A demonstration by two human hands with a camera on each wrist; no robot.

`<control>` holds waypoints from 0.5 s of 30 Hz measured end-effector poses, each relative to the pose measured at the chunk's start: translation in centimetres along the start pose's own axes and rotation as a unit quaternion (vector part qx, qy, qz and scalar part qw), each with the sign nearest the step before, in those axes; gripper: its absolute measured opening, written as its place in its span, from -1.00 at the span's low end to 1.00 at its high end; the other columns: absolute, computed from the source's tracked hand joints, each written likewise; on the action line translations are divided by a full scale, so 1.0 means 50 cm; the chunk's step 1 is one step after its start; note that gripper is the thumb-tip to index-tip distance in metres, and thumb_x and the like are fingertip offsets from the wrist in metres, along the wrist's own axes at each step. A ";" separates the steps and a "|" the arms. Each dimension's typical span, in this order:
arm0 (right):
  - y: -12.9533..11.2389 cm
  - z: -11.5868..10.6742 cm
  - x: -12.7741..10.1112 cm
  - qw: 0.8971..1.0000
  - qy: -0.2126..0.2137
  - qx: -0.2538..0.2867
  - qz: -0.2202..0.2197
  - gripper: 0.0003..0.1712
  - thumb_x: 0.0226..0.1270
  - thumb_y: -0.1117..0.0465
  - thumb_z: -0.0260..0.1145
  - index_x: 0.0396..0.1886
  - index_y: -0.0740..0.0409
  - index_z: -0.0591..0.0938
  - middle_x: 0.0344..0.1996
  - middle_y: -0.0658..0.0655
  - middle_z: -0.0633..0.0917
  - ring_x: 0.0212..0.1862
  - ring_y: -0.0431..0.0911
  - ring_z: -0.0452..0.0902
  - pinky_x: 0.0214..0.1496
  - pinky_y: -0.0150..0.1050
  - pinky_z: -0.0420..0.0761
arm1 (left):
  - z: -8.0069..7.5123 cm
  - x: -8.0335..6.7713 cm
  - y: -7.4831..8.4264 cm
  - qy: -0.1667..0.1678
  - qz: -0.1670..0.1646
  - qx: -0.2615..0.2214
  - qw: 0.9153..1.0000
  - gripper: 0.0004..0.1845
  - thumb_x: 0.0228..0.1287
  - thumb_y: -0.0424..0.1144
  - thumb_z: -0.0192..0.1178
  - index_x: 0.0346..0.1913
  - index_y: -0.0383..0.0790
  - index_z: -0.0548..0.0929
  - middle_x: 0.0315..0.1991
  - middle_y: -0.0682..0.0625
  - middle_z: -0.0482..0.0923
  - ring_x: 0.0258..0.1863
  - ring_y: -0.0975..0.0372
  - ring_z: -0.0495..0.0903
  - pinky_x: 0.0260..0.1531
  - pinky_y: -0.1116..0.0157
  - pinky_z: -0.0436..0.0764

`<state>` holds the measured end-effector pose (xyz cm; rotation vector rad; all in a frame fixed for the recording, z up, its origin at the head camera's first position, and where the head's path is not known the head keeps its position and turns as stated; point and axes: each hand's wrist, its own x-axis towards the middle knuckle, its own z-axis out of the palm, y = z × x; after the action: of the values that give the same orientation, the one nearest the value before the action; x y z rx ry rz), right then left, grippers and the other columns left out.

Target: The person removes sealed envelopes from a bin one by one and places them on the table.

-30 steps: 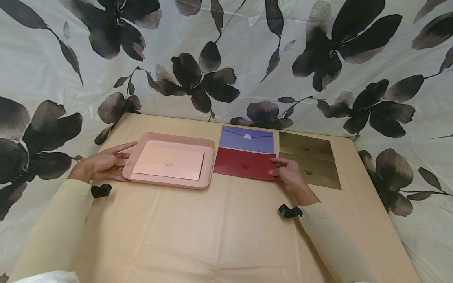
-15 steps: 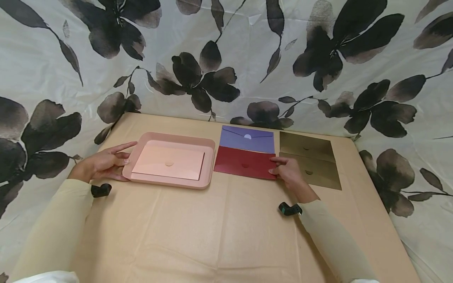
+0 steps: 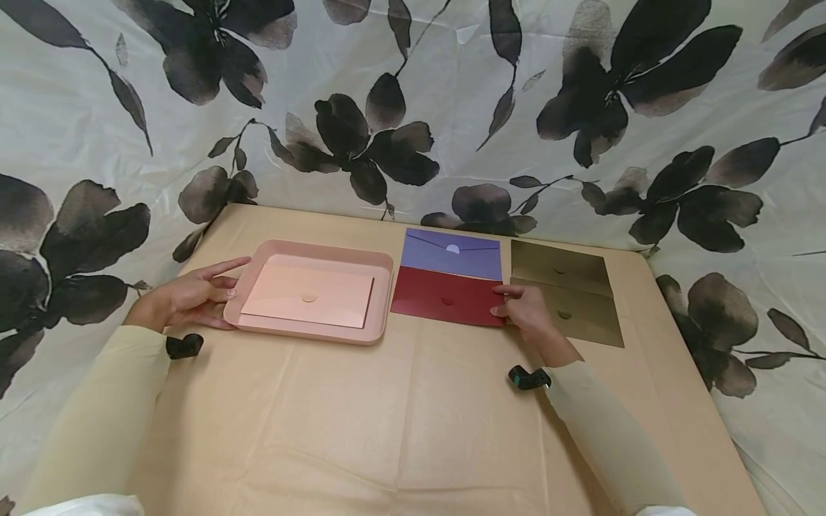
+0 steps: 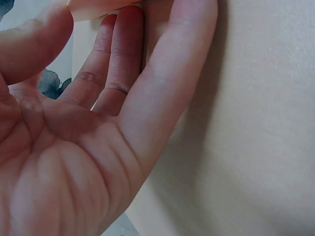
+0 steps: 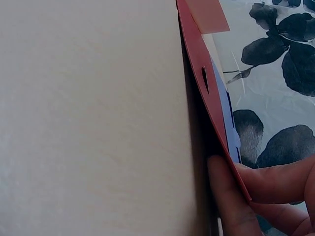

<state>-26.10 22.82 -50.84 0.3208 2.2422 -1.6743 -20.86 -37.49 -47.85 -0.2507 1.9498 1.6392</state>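
Observation:
My left hand [image 3: 187, 297] grips the left rim of a pink tray [image 3: 310, 337] on the table. In the left wrist view the thumb is on one side of the tray's edge, several fingers [image 4: 128, 54] on the other. A pale pink envelope [image 3: 290, 287] with a round seal lies in the tray. With thumb and fingers, my right hand [image 3: 529, 315] pinches the right end of a red envelope [image 3: 439, 295]. The right wrist view shows this envelope [image 5: 209, 88] edge-on, thumb on one face and a finger on the other. Behind it lies a blue-purple envelope [image 3: 445, 252].
Two olive-gold envelopes, a back one [image 3: 561, 265] and a front one [image 3: 574, 315], lie right of the red one, close to my right hand. The tan-covered table [image 3: 361, 416] ends at a floral cloth backdrop [image 3: 464, 115]. Wrist cameras sit on both forearms.
My right wrist and the red envelope have shifted very slightly toward the back of the table. The left hand and the tray have stayed put.

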 end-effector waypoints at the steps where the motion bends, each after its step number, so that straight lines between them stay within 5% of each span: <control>1: -0.001 0.000 0.000 1.000 -0.001 -0.003 0.001 -0.33 0.28 0.53 0.34 0.42 0.26 0.56 0.52 0.32 0.35 0.13 0.02 0.57 -0.22 -0.47 0.72 | 0.000 0.000 0.000 0.001 0.000 0.000 1.000 -0.12 0.57 -0.48 -0.10 0.69 0.34 -0.12 0.57 -0.30 -0.04 0.04 0.05 0.71 0.05 -0.29 0.67; 7: -0.008 -0.001 -0.001 1.000 -0.003 -0.029 0.000 -0.35 0.30 0.52 0.33 0.42 0.26 0.55 0.56 0.32 0.32 0.17 0.07 0.54 -0.24 -0.47 0.70 | 0.002 0.001 0.002 0.002 0.000 0.003 1.000 -0.11 0.55 -0.49 -0.10 0.69 0.32 -0.12 0.56 -0.30 -0.04 0.04 0.06 0.70 0.06 -0.28 0.67; 15: -0.012 -0.005 0.004 0.998 -0.013 -0.055 -0.011 -0.33 0.29 0.52 0.35 0.42 0.30 0.53 0.42 0.39 0.42 -0.11 -0.11 0.56 -0.31 -0.44 0.64 | -0.002 0.003 0.000 0.000 -0.001 -0.001 1.000 -0.11 0.55 -0.48 -0.07 0.69 0.33 -0.12 0.51 -0.25 0.04 0.03 0.07 0.69 0.07 -0.28 0.67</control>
<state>-26.55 22.89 -50.35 0.2469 2.3153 -1.5481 -21.01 -37.57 -47.91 -0.2538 1.9474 1.6411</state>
